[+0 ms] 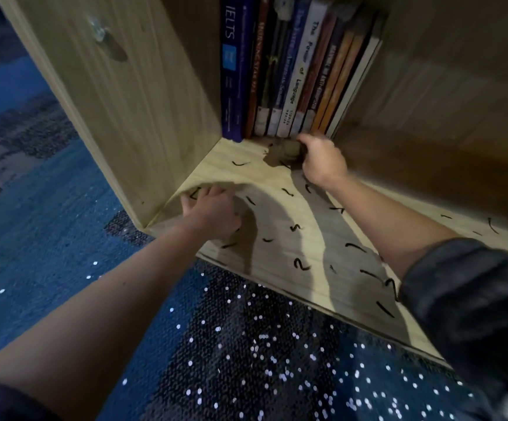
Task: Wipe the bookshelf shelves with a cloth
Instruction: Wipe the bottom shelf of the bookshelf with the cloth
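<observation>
Cloth in right hand, just before books.

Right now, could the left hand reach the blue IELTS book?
Probably yes. The left hand rests on the shelf, with only board between it and the IELTS book; the right hand, gripping the cloth, sits aside.

"IELTS" on blue spine; "The Power of Language" on white spine

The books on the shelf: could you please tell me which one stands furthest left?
The dark blue IELTS book; every other book, including the white, brown and orange spines, stands to its right.
</observation>
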A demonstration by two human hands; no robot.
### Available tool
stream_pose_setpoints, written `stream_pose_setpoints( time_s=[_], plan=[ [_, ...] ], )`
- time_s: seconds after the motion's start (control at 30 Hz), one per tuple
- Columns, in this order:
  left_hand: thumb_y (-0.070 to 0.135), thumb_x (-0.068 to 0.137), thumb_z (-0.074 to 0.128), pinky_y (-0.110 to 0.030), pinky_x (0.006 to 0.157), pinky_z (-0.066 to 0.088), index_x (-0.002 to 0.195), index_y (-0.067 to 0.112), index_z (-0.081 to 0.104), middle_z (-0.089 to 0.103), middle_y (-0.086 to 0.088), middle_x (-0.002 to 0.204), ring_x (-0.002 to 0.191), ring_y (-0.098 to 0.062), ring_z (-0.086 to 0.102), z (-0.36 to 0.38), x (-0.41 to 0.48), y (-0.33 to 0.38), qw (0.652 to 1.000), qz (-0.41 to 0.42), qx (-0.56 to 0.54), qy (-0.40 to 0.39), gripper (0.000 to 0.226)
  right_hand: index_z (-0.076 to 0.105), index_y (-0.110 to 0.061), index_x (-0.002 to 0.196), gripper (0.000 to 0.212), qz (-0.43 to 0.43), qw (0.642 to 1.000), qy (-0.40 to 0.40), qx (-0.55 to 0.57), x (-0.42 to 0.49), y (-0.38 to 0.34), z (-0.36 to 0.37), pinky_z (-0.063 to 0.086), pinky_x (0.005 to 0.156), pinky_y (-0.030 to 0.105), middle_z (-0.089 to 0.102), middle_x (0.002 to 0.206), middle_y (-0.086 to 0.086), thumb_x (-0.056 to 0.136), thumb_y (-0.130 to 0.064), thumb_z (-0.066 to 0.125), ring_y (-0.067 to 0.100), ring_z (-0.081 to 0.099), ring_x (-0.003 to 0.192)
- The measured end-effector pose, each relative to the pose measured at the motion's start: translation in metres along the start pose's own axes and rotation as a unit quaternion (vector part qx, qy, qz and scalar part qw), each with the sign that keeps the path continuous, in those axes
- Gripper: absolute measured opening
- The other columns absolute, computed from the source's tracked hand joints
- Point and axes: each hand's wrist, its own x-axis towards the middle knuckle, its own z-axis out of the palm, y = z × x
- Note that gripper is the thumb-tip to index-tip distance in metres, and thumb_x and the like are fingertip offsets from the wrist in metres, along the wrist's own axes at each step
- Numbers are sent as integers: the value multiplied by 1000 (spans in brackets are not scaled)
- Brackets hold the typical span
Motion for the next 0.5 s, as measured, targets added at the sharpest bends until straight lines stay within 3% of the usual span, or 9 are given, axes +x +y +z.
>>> stream_pose_setpoints(
  time_s=[0.1, 0.17, 0.23, 0.33, 0.4, 0.43, 0.5],
  plan=[
    [23, 94, 42, -59, 111, 3, 146, 20, 27, 17, -4, 155, 143, -25, 8, 0, -1, -1, 1000, -9, -10, -5, 55, 44, -28, 137, 66, -52, 995, -75, -32, -13, -3, 23, 40, 101, 42, 45, 133, 8, 82, 8, 51, 31, 44, 122],
    [17, 93, 41, -58, 111, 4, 147, 23, 25, 17, -1, 155, 144, -24, 7, 1, -5, -4, 998, -2, -56, 9, 57, 48, -30, 133, 69, -106, 991, -77, -12, -45, -2, 30, 34, 108, 43, 41, 143, 4, 79, 13, 51, 28, 38, 130],
    [13, 92, 41, -57, 112, 6, 147, 26, 25, 22, 2, 154, 144, -21, 10, 4, -12, -6, 992, 14, -110, 62, 59, 56, -30, 124, 62, -154, 982, -95, 49, -90, -4, 26, 32, 110, 43, 43, 142, -1, 79, 12, 51, 22, 36, 134],
    [9, 88, 43, -54, 112, 9, 144, 30, 33, 29, 6, 151, 142, -18, 16, 14, -24, -6, 982, 32, -136, 123, 60, 68, -26, 107, 52, -222, 947, -203, 111, -154, -5, -3, 32, 111, 28, 51, 133, -8, 79, 11, 46, 9, 41, 129],
    [13, 90, 45, -53, 113, 8, 140, 31, 38, 28, 6, 152, 141, -18, 17, 22, -36, 0, 982, 49, -133, 126, 53, 71, -28, 98, 59, -179, 922, -269, 211, -181, -1, -32, 37, 107, 27, 54, 127, -14, 76, 16, 39, 5, 47, 123],
    [18, 92, 46, -53, 112, 6, 140, 30, 39, 27, 6, 152, 141, -19, 17, 26, -42, 4, 983, 60, -129, 120, 49, 70, -34, 96, 63, -143, 923, -255, 250, -187, 5, -44, 43, 103, 34, 55, 126, -17, 76, 16, 37, 7, 50, 121],
    [21, 94, 47, -53, 113, 4, 140, 30, 38, 24, 6, 153, 142, -19, 16, 35, -57, 16, 984, 86, -115, 102, 49, 67, -37, 100, 64, -77, 955, -139, 250, -191, 20, -56, 45, 100, 40, 54, 126, -18, 77, 16, 37, 7, 50, 119]
  ],
)
